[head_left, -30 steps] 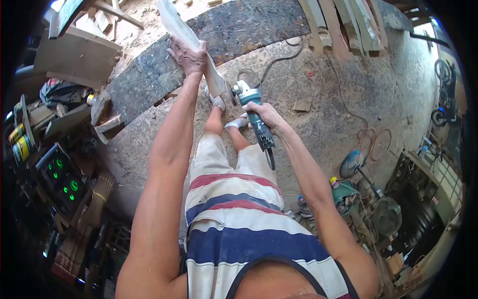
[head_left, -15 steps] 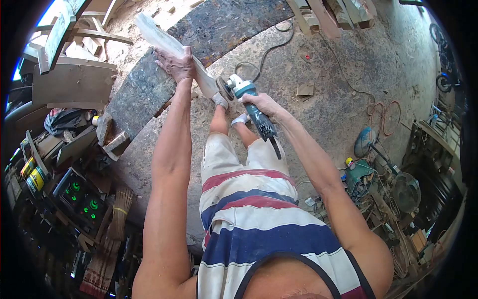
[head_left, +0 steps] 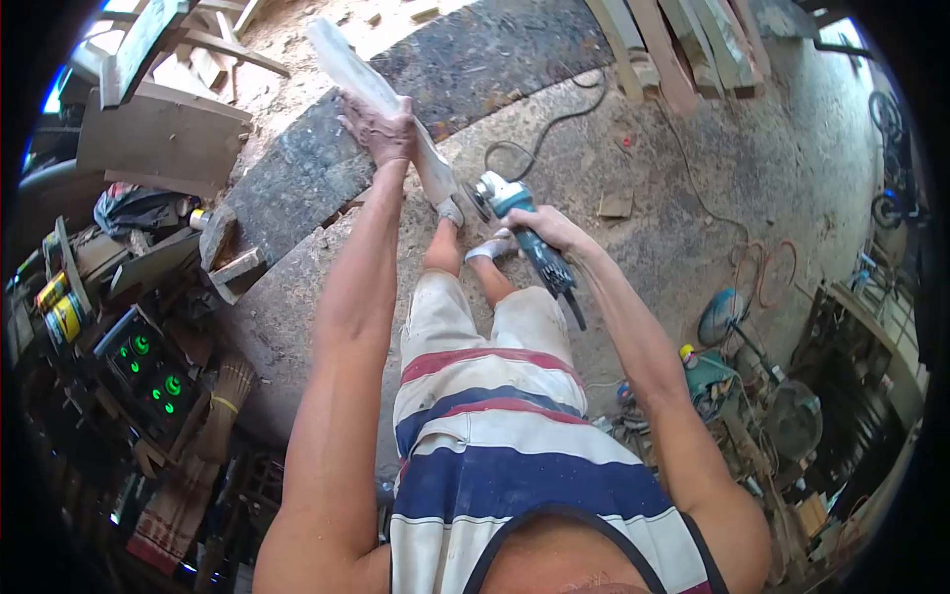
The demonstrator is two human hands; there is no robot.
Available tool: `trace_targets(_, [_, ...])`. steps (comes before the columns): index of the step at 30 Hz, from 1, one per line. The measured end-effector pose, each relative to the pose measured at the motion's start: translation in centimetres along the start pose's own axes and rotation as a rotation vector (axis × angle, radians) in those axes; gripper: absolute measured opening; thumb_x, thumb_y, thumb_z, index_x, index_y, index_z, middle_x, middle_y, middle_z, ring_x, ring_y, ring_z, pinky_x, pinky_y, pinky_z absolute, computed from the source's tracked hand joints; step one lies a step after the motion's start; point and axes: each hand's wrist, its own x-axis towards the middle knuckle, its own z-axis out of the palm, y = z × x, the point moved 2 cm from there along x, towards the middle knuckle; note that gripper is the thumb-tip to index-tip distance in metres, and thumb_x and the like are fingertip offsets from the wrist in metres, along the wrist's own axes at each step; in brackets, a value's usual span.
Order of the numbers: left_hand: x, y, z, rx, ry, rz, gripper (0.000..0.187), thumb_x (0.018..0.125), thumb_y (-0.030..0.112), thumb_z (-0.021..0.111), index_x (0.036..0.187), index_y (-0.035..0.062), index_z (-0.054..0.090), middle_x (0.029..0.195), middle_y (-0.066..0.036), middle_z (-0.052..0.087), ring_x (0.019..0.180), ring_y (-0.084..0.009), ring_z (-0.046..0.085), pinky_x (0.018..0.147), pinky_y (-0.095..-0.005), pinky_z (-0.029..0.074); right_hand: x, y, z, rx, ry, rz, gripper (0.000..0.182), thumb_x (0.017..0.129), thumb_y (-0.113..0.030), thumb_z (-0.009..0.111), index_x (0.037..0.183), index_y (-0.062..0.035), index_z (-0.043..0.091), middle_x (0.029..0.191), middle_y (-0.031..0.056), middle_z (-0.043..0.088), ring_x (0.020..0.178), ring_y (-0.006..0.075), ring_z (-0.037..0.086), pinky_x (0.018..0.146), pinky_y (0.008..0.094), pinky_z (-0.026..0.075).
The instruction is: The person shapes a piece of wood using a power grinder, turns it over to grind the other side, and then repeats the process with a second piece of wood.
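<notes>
My left hand (head_left: 380,129) is closed around a long, pale, slightly curved piece of wood (head_left: 341,61), held at a slant. The wood's lower end comes down by my foot. In my right hand (head_left: 546,230) is a teal angle grinder (head_left: 534,247), gripped around its body with the disc end pointing up and left. The grinder's disc (head_left: 476,202) is just to the right of the wood's lower end, with a small gap between them as far as I can see. A dark cord runs off the grinder's rear end.
Dark, stained boards (head_left: 297,163) lie across the dusty floor in front of me. Shaped wooden pieces (head_left: 683,59) stand at the far right. A fan (head_left: 792,421) and tangled cables are on the right; a box with green-lit rings (head_left: 148,371) and a broom (head_left: 226,401) on the left.
The view has shifted a little. Relative to the wood, the grinder has drawn slightly away to the right and down. Both hands keep their holds.
</notes>
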Motion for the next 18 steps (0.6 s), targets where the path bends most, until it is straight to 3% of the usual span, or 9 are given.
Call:
trace_targets(6, [-1.8,-1.0,0.0,0.03,-0.068,0.133,0.127,0.082,0.051,0.081,0.174,-0.0066,0.014,0.176,-0.033,0.029,0.166,-0.0471,0.024,0.137,-0.0639,0.007,-1.1,1.1,-0.6,0.042,0.081,-0.049,0.05,0.088,-0.048,0.081,0.096,0.0005,0.08,0.076,0.0068,0.073,0.06,0.0153,0.069,0.055,0.0308,0.054])
trace_targets(9, [-3.3,-0.9,-0.2,0.051,-0.149,0.205,0.129,0.084,0.06,0.08,0.174,-0.0044,0.015,0.175,-0.031,0.032,0.166,-0.0472,0.026,0.136,-0.0649,0.008,-0.5,2.0,-0.2,0.026,0.048,-0.025,0.054,0.088,-0.052,0.079,0.099,0.0007,0.08,0.078,0.0068,0.074,0.062,0.0148,0.069,0.057,0.0297,0.052])
trace_targets(14, [1.4,-0.3,-0.1,0.103,-0.079,0.288,0.129,0.084,0.07,0.08,0.175,-0.0003,0.02,0.175,-0.031,0.033,0.166,-0.0462,0.028,0.136,-0.0661,0.007,0.2,1.4,1.4,-0.046,-0.007,-0.015,0.053,0.088,-0.052,0.079,0.096,-0.0002,0.078,0.08,0.0077,0.075,0.065,0.016,0.07,0.06,0.0317,0.055])
trace_targets(18, [2.1,0.3,0.8,0.023,-0.104,0.241,0.12,0.084,0.057,0.077,0.176,0.0044,0.02,0.173,-0.03,0.038,0.165,-0.0459,0.03,0.136,-0.0661,0.005,0.4,1.0,2.4,0.02,-0.034,-0.012,0.047,0.089,-0.046,0.08,0.094,0.0002,0.078,0.079,0.009,0.075,0.064,0.018,0.072,0.06,0.0322,0.057])
